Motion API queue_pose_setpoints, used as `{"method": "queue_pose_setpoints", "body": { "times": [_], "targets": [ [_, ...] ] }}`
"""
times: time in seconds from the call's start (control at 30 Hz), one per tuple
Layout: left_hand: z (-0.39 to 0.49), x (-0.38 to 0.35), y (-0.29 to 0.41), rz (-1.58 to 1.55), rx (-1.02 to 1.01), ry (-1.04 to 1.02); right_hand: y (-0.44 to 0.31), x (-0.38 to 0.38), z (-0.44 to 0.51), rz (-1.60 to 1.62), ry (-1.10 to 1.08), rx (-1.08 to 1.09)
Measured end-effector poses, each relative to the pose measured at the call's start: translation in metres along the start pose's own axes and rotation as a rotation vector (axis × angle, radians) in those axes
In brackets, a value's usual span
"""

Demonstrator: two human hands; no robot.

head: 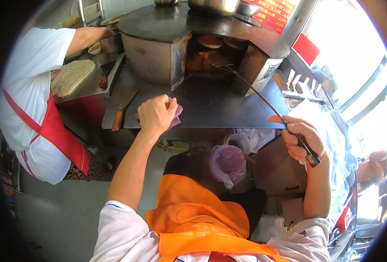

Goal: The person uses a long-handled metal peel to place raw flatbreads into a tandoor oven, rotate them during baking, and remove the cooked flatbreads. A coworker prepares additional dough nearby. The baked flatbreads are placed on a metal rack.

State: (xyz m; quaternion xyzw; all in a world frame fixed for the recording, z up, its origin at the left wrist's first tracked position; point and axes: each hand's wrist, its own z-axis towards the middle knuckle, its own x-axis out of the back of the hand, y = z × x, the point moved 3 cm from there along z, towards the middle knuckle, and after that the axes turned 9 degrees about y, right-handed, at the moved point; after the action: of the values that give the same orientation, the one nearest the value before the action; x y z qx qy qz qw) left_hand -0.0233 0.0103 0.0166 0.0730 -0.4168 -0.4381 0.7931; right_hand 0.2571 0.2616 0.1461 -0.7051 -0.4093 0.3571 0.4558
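Observation:
My left hand (157,113) is closed over a folded purple cloth (176,119) at the front edge of the steel counter (206,108). In my right hand (300,137) is the dark handle of a long metal tool (262,91). The tool's thin shaft slants up to the left, and its far end is inside the mouth of a round metal oven (147,60). Glowing orange shows within. Round flatbreads (210,41) sit high in the oven opening. The exact shape of the tool's tip is hard to make out.
A wooden-handled scraper (123,111) lies left of the cloth. At the left, a co-worker (39,108) in a red apron reaches over a side table with flattened dough (73,77). Pots (213,7) stand on the oven top. A bin with a pink liner (228,163) stands below the counter.

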Motion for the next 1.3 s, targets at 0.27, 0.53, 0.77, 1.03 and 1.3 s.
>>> {"method": "queue_pose_setpoints", "body": {
  "times": [0.27,0.53,0.77,1.03,1.3],
  "targets": [
    [-0.001,0.006,0.005,0.033,-0.007,0.004,0.016,-0.034,0.101,-0.017,0.032,0.082],
    [0.0,0.0,0.002,0.023,0.012,-0.021,0.061,-0.037,0.061,-0.007,-0.009,0.168],
    [0.001,-0.002,0.001,0.046,0.018,-0.019,0.092,-0.021,0.0,0.068,0.013,0.112],
    [0.0,-0.002,0.002,0.052,0.0,0.002,0.13,-0.013,-0.031,0.351,-0.13,-0.017],
    [0.001,-0.005,0.0,0.079,0.016,-0.014,0.127,-0.001,-0.036,-0.898,0.246,0.372]
  ]
}}
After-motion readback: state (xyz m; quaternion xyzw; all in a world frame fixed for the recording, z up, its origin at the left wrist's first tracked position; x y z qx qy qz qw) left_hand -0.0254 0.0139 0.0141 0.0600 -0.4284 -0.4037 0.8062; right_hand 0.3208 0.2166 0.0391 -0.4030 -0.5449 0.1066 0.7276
